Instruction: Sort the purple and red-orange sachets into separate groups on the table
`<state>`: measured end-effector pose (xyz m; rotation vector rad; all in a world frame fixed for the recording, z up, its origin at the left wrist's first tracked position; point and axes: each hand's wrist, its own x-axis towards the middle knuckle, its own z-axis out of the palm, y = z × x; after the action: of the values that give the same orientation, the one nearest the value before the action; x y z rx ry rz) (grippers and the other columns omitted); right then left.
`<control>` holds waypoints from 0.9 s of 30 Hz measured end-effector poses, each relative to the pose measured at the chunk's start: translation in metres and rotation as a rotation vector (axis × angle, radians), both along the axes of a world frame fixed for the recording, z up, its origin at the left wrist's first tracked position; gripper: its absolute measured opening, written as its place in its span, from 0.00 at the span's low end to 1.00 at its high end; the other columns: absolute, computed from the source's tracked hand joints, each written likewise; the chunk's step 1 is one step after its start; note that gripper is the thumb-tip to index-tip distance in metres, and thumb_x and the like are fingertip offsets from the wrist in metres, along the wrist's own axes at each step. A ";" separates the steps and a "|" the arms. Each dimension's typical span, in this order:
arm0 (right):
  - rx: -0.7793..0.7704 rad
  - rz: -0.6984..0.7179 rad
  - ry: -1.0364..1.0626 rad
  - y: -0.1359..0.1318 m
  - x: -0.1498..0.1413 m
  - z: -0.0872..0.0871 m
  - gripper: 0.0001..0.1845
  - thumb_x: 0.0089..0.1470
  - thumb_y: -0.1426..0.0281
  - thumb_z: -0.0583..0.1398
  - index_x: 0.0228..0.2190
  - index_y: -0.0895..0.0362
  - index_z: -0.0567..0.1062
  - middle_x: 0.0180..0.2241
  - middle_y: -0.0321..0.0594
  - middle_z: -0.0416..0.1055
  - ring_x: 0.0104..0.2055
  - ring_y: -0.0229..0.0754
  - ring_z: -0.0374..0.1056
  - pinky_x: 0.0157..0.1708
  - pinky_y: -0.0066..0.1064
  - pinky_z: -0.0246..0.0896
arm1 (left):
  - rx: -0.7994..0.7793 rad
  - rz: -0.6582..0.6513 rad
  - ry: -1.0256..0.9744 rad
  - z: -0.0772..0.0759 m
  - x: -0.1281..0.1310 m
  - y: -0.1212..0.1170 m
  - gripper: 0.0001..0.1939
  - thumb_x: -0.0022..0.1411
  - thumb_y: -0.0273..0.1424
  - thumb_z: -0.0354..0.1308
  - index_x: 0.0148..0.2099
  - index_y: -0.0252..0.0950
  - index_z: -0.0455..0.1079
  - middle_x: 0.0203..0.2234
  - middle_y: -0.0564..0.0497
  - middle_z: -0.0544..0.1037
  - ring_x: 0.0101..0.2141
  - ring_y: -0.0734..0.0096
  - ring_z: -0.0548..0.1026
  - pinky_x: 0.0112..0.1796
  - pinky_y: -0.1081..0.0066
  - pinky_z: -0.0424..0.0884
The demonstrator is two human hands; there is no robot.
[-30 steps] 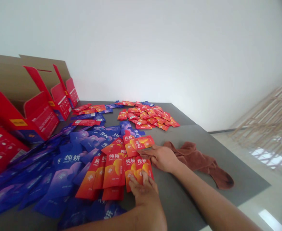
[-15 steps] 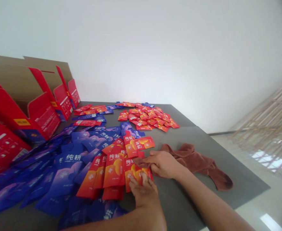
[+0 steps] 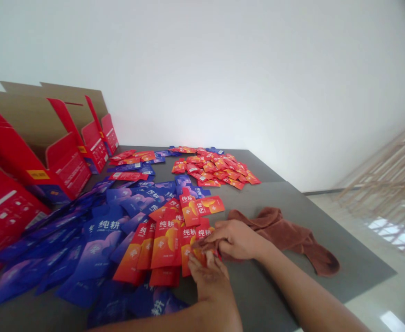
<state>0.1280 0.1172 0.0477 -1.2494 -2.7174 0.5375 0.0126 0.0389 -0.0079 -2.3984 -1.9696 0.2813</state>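
Observation:
Red-orange packets [image 3: 166, 240] lie overlapping in front of me, on top of part of a heap of blue-purple packets [image 3: 100, 251]. My left hand [image 3: 212, 279] rests with spread fingertips on the lower end of the rightmost red packet [image 3: 203, 229], pressing it to the pile. Pinched in my right hand [image 3: 237, 239] is a bunched end of a brown cloth [image 3: 294, 235], which touches that same packet just above my left fingers. The rest of the cloth trails over the table to the right. Part of the packet is covered by my hands and the cloth.
Several open red cartons [image 3: 69, 166] with brown insides stand along the left. Farther back on the grey table [image 3: 330, 258] are a pile of red packets [image 3: 219, 168] and a mixed red and blue group [image 3: 129, 161]. A white wall [image 3: 230, 74] rises behind.
My right hand and the cloth end have slid down the red packet toward my left fingers, uncovering its upper part. The left hand stays on the packet. The view has shifted slightly.

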 end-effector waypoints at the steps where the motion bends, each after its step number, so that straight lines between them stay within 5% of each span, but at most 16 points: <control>1: 0.038 -0.064 -0.032 0.000 0.000 0.000 0.26 0.53 0.77 0.53 0.50 0.49 0.76 0.37 0.38 0.73 0.36 0.38 0.67 0.37 0.26 0.56 | 0.013 0.010 0.013 0.000 0.001 0.000 0.30 0.59 0.13 0.43 0.55 0.44 0.71 0.58 0.42 0.69 0.56 0.37 0.65 0.53 0.40 0.64; 4: 0.121 -0.169 -0.096 0.000 -0.001 -0.001 0.28 0.54 0.76 0.52 0.54 0.47 0.73 0.34 0.39 0.72 0.33 0.39 0.66 0.36 0.28 0.55 | 0.039 0.030 0.036 -0.001 0.001 -0.001 0.29 0.59 0.13 0.44 0.55 0.42 0.71 0.57 0.40 0.69 0.55 0.39 0.67 0.53 0.41 0.65; 9: 0.033 0.028 0.013 -0.002 -0.002 -0.003 0.26 0.52 0.76 0.54 0.51 0.50 0.75 0.41 0.38 0.73 0.39 0.38 0.68 0.39 0.25 0.57 | -0.003 -0.018 0.016 -0.002 0.000 -0.001 0.28 0.60 0.15 0.44 0.56 0.44 0.70 0.58 0.44 0.70 0.56 0.40 0.66 0.54 0.38 0.62; 13: 0.123 -0.179 -0.132 0.001 -0.004 -0.003 0.26 0.56 0.74 0.52 0.54 0.47 0.72 0.37 0.40 0.73 0.34 0.39 0.67 0.35 0.27 0.56 | 0.028 -0.004 0.059 -0.003 0.001 -0.003 0.28 0.61 0.15 0.44 0.57 0.41 0.69 0.59 0.42 0.69 0.56 0.40 0.66 0.55 0.40 0.60; 16: 0.125 -0.155 -0.158 0.000 -0.006 -0.001 0.27 0.56 0.74 0.53 0.56 0.46 0.70 0.38 0.40 0.73 0.36 0.39 0.67 0.37 0.28 0.56 | 0.052 0.009 0.074 -0.005 0.001 -0.004 0.28 0.61 0.15 0.44 0.57 0.42 0.69 0.58 0.42 0.69 0.56 0.40 0.66 0.55 0.40 0.61; 20: 0.080 -0.032 -0.058 -0.004 -0.010 -0.004 0.27 0.54 0.74 0.54 0.54 0.47 0.72 0.43 0.38 0.72 0.40 0.39 0.68 0.38 0.26 0.56 | 0.056 -0.011 0.058 -0.007 0.000 -0.004 0.28 0.60 0.15 0.45 0.56 0.44 0.70 0.58 0.43 0.69 0.56 0.41 0.66 0.55 0.40 0.61; 27: 0.173 -0.181 -0.020 0.004 0.004 -0.005 0.21 0.53 0.76 0.53 0.45 0.51 0.77 0.37 0.39 0.74 0.38 0.39 0.68 0.40 0.29 0.56 | 0.111 -0.009 0.094 0.001 -0.003 -0.003 0.28 0.59 0.14 0.45 0.55 0.42 0.72 0.57 0.42 0.71 0.55 0.41 0.68 0.54 0.43 0.63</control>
<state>0.1316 0.1216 0.0427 -1.4397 -2.5664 0.2652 0.0092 0.0363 -0.0072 -2.2820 -1.8823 0.2718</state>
